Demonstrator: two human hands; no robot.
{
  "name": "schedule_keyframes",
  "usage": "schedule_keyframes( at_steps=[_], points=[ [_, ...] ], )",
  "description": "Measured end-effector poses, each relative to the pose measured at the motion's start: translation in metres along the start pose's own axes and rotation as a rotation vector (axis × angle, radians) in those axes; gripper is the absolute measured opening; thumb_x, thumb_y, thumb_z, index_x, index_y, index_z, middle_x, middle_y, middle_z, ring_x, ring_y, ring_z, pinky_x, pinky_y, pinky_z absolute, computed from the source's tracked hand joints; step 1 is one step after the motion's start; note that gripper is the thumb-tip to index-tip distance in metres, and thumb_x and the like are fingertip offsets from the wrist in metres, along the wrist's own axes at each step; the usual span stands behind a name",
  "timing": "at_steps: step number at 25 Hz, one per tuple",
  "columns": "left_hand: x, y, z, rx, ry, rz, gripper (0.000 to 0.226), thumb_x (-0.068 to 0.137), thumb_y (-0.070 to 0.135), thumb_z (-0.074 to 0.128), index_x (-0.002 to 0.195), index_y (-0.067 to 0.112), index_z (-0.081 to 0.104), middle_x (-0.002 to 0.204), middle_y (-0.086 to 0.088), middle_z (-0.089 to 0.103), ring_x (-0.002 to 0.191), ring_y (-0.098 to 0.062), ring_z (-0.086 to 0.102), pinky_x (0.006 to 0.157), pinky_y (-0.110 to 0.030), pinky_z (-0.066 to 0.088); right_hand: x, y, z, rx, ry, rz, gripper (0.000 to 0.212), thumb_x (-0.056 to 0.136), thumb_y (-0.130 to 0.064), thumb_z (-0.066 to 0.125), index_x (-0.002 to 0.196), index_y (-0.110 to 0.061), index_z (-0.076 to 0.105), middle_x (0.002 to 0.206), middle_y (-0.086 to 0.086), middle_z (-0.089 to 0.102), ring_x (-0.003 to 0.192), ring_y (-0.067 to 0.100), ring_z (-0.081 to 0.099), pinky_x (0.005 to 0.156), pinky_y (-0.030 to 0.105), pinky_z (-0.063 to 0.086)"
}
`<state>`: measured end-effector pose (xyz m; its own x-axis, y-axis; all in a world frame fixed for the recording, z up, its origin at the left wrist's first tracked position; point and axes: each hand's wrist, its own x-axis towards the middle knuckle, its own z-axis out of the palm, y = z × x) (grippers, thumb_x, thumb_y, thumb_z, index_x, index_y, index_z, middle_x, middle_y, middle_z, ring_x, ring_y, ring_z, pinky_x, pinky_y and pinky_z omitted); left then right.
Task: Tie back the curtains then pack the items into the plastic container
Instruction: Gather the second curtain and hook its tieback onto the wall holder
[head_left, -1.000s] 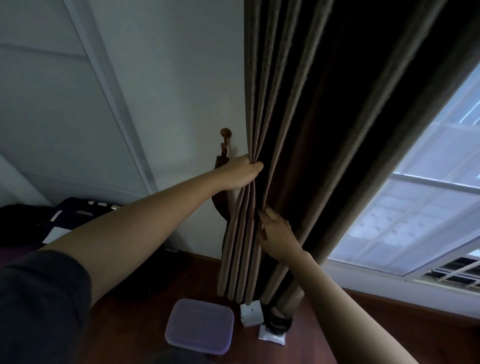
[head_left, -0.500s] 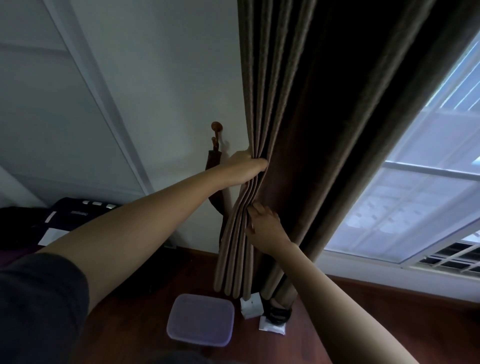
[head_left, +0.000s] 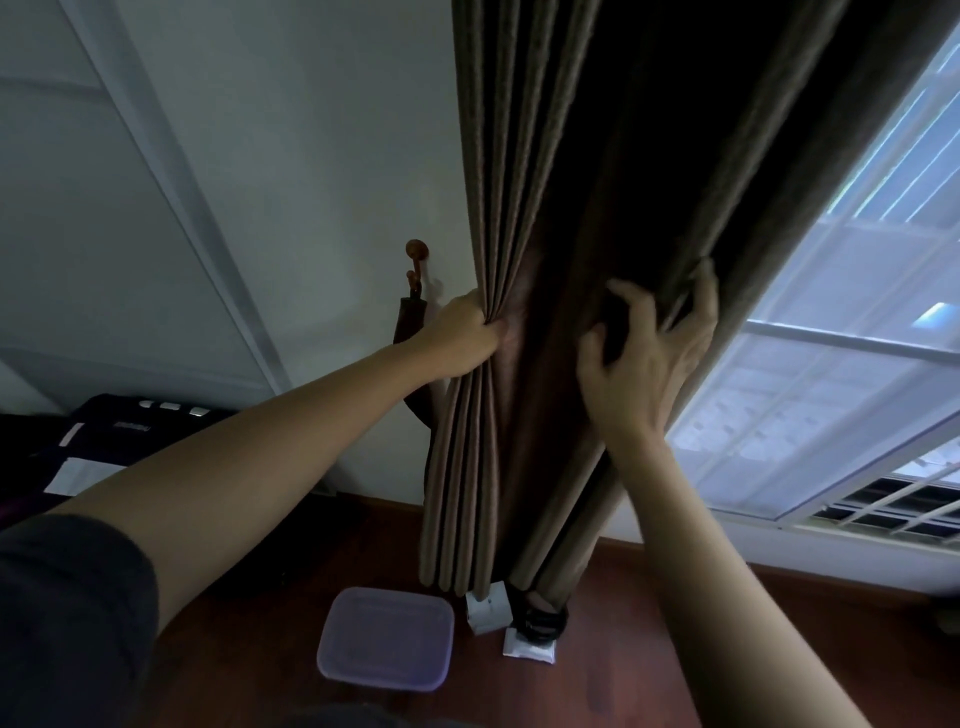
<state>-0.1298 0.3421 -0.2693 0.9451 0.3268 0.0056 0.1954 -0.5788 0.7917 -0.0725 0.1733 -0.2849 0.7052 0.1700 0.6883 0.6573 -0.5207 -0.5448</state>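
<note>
A person gathered a heavy brown curtain (head_left: 519, 156) beside a window (head_left: 831, 389), both hands at work on the fabric. The left hand (head_left: 464, 336) clenched the bunched pleats at the curtain's wall-side edge, while the right hand (head_left: 641, 374) had its fingers hooked into the folds at the window-side edge, the dark middle of the cloth stretched between them.

The first half of the job looked under way but unfinished. The curtain was drawn off much of the glass, yet nothing bound it: a dark tieback strap (head_left: 409, 325) hung loose from a wooden hook (head_left: 416, 249) on the wall, just behind the left wrist and not wrapped around the fabric. The loose folds had yet to be brought together and the strap looped around them.

The packing had not begun, by every sign. The plastic container (head_left: 387, 638), purple-tinted and apparently lidded, sat on the wooden floor (head_left: 623, 675) below the curtain's hem. Just beside it, outside the container, lay a small white box (head_left: 488, 613), a black item (head_left: 543, 621) too dim to identify, and a flat white packet (head_left: 529, 652), the box and the black item partly tucked under the hanging cloth. All three would have to go inside once the curtain was secured.
</note>
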Motion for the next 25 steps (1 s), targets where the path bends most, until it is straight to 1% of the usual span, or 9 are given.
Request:
schedule_keyframes(
  at_steps=[3,4,7,10,12,15,17,22,25],
  points=[
    [0.0,0.002,-0.001,-0.026,-0.009,0.028,0.025,0.096,0.017,0.043,0.116,0.008,0.057,0.104,-0.004,0.06,0.094,-0.016,0.057,0.087,-0.028,0.046,0.038,0.005,0.0,-0.004,-0.257,0.099,0.061,0.084,-0.017,0.055,0.142,-0.019,0.037,0.154,0.023,0.007,0.135,0.037,0.031,0.107,0.035,0.032],
    [-0.001,0.004,-0.001,-0.04,-0.02,0.033,0.018,0.096,0.015,0.042,0.102,0.013,0.06,0.094,-0.002,0.06,0.086,-0.013,0.057,0.08,-0.024,0.045,0.042,0.009,0.004,-0.029,-0.365,0.084,0.065,0.086,-0.015,0.053,0.146,-0.016,0.028,0.154,0.023,0.01,0.131,0.039,0.037,0.103,0.034,0.036],
    [0.001,0.009,0.0,-0.069,-0.016,-0.011,0.037,0.094,0.005,0.039,0.062,0.026,0.04,0.063,0.004,0.045,0.059,-0.006,0.045,0.056,-0.015,0.035,0.019,0.017,0.019,-0.054,-0.586,-0.063,0.067,0.088,-0.009,0.049,0.148,-0.007,0.02,0.154,0.023,0.016,0.131,0.038,0.038,0.102,0.031,0.038],
    [0.002,0.011,0.004,-0.124,-0.012,-0.043,0.038,0.093,0.005,0.038,0.061,0.024,0.035,0.058,0.002,0.041,0.054,-0.009,0.041,0.055,-0.019,0.034,-0.024,0.024,0.036,-0.024,-0.812,-0.103,0.067,0.088,-0.006,0.048,0.148,-0.006,0.019,0.155,0.019,0.014,0.136,0.033,0.033,0.106,0.022,0.028],
    [0.003,0.012,0.008,-0.152,-0.002,-0.064,0.036,0.093,0.005,0.037,0.062,0.023,0.035,0.058,0.002,0.04,0.054,-0.011,0.04,0.056,-0.023,0.035,-0.045,0.03,0.044,-0.013,-0.917,-0.062,0.066,0.088,-0.006,0.048,0.148,-0.006,0.019,0.156,0.017,0.015,0.136,0.033,0.034,0.108,0.025,0.029],
    [0.005,0.016,0.015,-0.161,0.029,-0.075,0.035,0.092,0.004,0.036,0.061,0.021,0.035,0.057,0.001,0.039,0.052,-0.011,0.039,0.054,-0.019,0.036,-0.057,0.034,0.052,-0.031,-0.99,-0.077,0.06,0.088,-0.01,0.048,0.143,-0.002,0.029,0.152,0.019,0.022,0.13,0.037,0.039,0.11,0.036,0.034],
    [0.006,0.018,0.02,-0.181,0.005,-0.061,0.027,0.091,0.004,0.036,0.066,0.013,0.038,0.058,-0.002,0.038,0.054,-0.016,0.038,0.055,-0.026,0.033,-0.059,0.034,0.056,-0.039,-1.008,-0.101,0.053,0.088,-0.012,0.048,0.138,-0.001,0.037,0.148,0.02,0.028,0.124,0.038,0.045,0.105,0.041,0.039],
    [0.007,0.02,0.024,-0.144,-0.035,-0.057,0.016,0.091,0.01,0.036,0.084,0.014,0.05,0.075,-0.012,0.05,0.069,-0.02,0.047,0.065,-0.03,0.037,-0.061,0.035,0.063,-0.099,-0.988,-0.159,0.044,0.09,-0.016,0.047,0.131,-0.002,0.044,0.141,0.019,0.036,0.112,0.037,0.051,0.096,0.04,0.044],
    [0.008,0.02,0.025,-0.158,-0.012,-0.06,0.015,0.09,0.01,0.037,0.085,0.016,0.05,0.079,-0.012,0.05,0.07,-0.023,0.047,0.063,-0.032,0.036,-0.071,0.031,0.066,-0.122,-1.01,-0.17,0.045,0.091,-0.016,0.045,0.134,-0.001,0.041,0.143,0.019,0.034,0.118,0.036,0.048,0.101,0.04,0.04]
  ],
)
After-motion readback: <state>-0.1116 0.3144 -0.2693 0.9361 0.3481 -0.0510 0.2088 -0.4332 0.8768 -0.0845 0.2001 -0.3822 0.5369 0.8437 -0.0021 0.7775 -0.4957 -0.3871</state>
